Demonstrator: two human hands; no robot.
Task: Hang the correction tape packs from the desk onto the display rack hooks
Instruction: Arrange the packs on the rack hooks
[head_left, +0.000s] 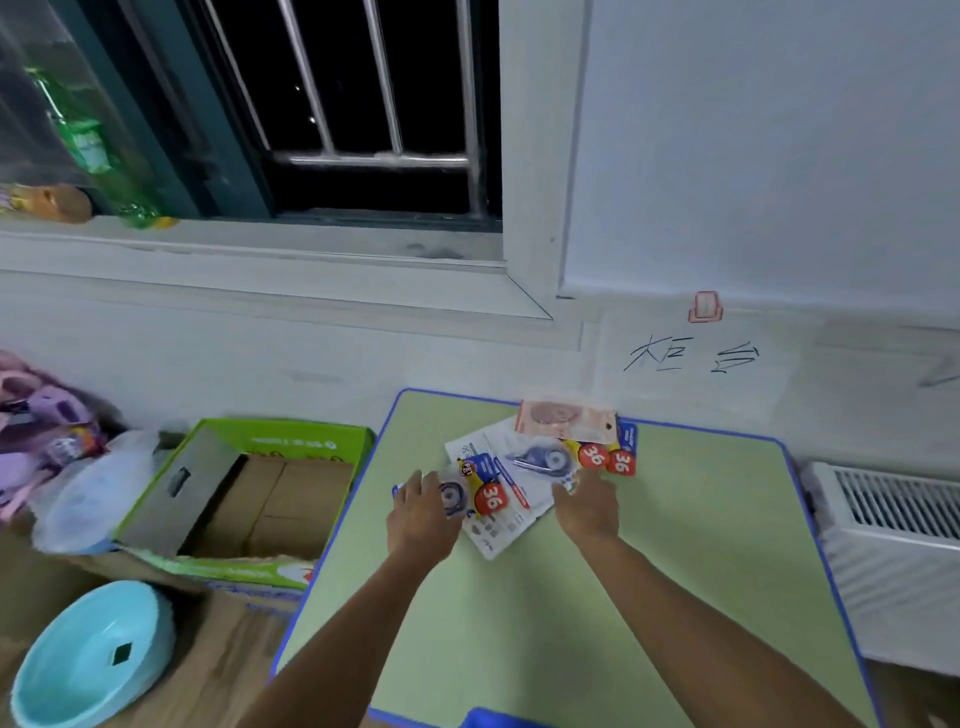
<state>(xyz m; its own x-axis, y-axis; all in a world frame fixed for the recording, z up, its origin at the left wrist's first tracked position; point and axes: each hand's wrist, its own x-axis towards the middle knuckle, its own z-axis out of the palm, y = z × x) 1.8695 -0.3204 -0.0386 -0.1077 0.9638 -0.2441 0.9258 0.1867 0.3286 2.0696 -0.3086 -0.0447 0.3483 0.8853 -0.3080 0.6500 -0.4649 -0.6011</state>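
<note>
Both forearms reach over the green desk (649, 597). Left hand (423, 514) grips a correction tape pack (467, 493) marked "36"; right hand (589, 506), fingers relaxed, touches the pack pile (550, 457) at its 12 o'clock.

Pale white wall (779, 156), dark barred window (363, 104) above white sill (260, 249), white slatted radiator (893, 545) at right

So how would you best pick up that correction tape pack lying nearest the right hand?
Pinch the blue-and-yellow carded correction tape pack by a free card edge, coming from the near side where the right hand is. It lies flat, overlapping other packs, so the thin card lifts easier than the bubble.
</note>
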